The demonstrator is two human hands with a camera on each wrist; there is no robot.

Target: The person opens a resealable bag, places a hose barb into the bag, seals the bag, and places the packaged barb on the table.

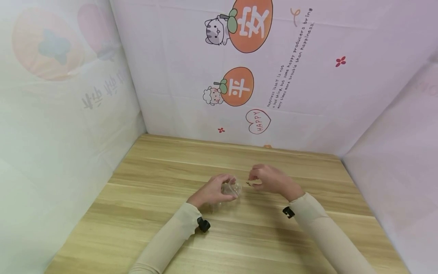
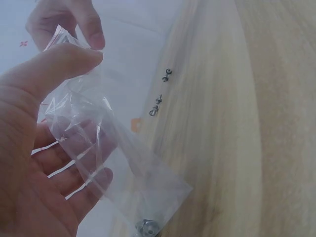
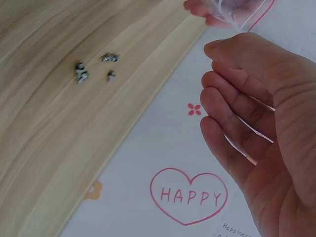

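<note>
My left hand [image 1: 215, 189] holds a clear zip-lock plastic bag [image 2: 143, 173], its thumb over the bag near the mouth and the other fingers behind the film. Small metal screws or bolts [image 2: 148, 227] sit in the bag's bottom corner. To the right of the bag's mouth is my right hand [image 1: 270, 179], its fingers loosely bent and thumb apart from them, with nothing visible between them. On the table near both hands lie small metal fasteners [image 3: 81, 72], in a few little clusters. They show partly by the right fingertips in the head view.
The wood-grain table [image 1: 154, 163] meets a white printed cloth wall [image 1: 181, 95] at the back. More cloth hangs along the left [image 1: 68, 144] and right [image 1: 393, 171] sides. Each sleeve carries a black strap clip [image 1: 204, 225] near the wrist.
</note>
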